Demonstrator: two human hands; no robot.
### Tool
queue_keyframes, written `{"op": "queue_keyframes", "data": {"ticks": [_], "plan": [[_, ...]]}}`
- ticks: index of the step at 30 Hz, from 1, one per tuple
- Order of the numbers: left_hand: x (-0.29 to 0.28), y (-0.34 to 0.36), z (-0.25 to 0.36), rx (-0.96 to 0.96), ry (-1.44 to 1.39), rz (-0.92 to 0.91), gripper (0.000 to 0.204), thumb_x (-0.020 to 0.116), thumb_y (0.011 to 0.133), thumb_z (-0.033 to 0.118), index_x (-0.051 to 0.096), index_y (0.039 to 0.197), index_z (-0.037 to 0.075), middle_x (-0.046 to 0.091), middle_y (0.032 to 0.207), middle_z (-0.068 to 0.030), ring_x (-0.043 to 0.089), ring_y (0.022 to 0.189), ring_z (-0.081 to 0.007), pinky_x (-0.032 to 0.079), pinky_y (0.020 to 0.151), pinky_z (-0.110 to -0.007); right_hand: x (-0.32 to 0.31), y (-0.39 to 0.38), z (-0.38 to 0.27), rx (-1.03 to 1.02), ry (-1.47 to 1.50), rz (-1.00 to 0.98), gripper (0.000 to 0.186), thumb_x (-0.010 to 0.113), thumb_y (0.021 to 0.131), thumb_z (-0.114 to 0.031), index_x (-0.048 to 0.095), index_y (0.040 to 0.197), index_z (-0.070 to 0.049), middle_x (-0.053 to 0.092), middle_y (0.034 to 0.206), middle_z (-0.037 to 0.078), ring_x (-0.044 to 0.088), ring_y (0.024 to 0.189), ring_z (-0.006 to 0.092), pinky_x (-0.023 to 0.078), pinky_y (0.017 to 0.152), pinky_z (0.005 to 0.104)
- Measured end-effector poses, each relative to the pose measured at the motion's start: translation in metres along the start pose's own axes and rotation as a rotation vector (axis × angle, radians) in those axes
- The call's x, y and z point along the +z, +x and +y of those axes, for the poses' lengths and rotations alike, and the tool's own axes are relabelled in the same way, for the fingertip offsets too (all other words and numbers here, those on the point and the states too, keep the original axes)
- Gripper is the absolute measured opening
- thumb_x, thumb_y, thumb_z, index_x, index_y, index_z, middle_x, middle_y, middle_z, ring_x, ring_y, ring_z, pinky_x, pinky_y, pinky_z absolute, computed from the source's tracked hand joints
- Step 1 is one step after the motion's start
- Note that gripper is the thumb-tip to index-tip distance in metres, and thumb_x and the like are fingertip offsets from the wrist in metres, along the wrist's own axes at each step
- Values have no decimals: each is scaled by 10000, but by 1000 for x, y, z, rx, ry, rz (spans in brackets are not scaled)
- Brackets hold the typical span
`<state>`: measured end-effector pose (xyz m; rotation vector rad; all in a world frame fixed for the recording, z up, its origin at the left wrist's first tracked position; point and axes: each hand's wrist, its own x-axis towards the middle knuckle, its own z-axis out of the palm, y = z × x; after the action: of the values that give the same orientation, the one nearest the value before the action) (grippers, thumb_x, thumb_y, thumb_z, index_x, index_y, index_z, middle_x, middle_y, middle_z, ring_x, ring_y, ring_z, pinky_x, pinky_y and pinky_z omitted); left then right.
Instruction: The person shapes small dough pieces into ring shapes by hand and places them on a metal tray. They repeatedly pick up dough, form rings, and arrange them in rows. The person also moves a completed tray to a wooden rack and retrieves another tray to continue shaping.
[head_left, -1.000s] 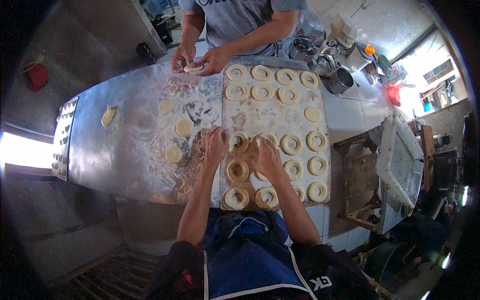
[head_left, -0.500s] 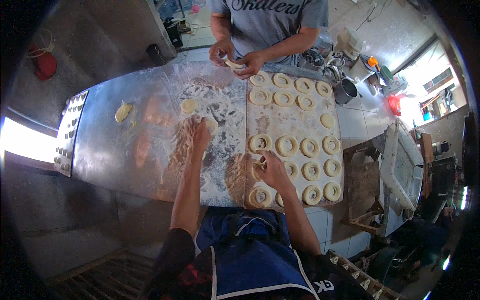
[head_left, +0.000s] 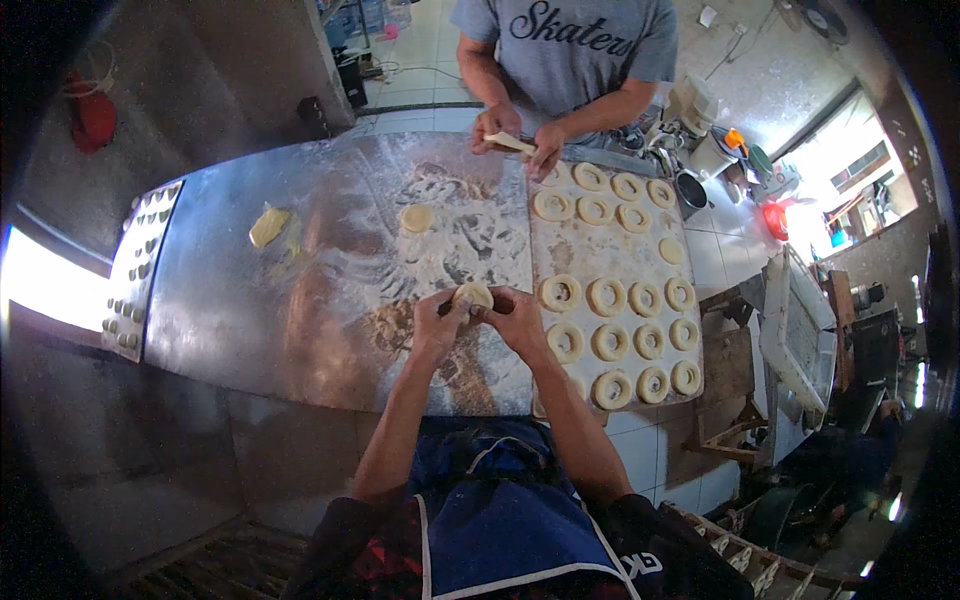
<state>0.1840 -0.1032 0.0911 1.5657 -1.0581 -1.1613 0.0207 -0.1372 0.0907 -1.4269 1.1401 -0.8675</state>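
Note:
My left hand (head_left: 438, 318) and my right hand (head_left: 507, 315) both grip a pale dough disc (head_left: 472, 295) between fingers and thumbs, just above the floured metal table (head_left: 200, 280), left of a board (head_left: 545, 250). Several dough rings (head_left: 608, 296) lie in rows on the board, with a flat disc (head_left: 671, 250) among them. Another disc (head_left: 416, 218) rests on the flour ahead of my hands, and a yellow dough lump (head_left: 268, 227) lies farther left.
A co-worker (head_left: 565, 60) in a grey shirt holds pale dough (head_left: 510, 143) across the table. A perforated tray (head_left: 130, 330) lies at the table's left end. A plastic crate (head_left: 780, 345) on a wooden frame stands right; buckets (head_left: 712, 150) and pots are behind.
My left hand has lifted a disc from the flour and drawn it nearer me. My right hand has left the rings on the board and moved left to join it on the disc.

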Motion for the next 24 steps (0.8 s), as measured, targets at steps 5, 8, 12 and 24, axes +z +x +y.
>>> {"op": "queue_keyframes", "data": {"ticks": [5, 8, 12, 24], "plan": [[-31, -5, -6, 153, 168, -135, 258, 686, 857, 143, 677, 1031, -47, 678, 886, -92, 615, 805, -139, 503, 742, -309, 28, -4, -10, -47, 28, 21, 345, 674, 777, 12, 616, 1115, 48, 707, 939, 146, 678, 845, 175, 548, 759, 319], [-39, -8, -13, 243, 53, -113, 216, 642, 889, 102, 642, 1066, -21, 653, 880, -73, 603, 797, -147, 497, 731, -314, 41, -5, -15, -81, 50, -13, 466, 632, 780, 38, 534, 1235, 17, 680, 990, 120, 653, 861, 161, 539, 769, 307], [-28, -18, -24, -137, -693, -26, 477, 638, 912, 111, 473, 1354, 41, 642, 1085, -89, 631, 917, -168, 529, 782, -307, 40, -9, -24, 11, 238, -173, 534, 612, 775, 38, 488, 1291, -26, 658, 992, 105, 639, 871, 163, 532, 787, 312], [-23, -13, -27, 64, -945, -350, 446, 575, 764, 62, 469, 1197, 83, 546, 1050, -71, 593, 982, -218, 543, 806, -365, 27, -3, -24, 370, 155, -7, 426, 485, 959, -405, 618, 1033, -8, 631, 901, 88, 587, 815, 161, 490, 730, 311]]}}
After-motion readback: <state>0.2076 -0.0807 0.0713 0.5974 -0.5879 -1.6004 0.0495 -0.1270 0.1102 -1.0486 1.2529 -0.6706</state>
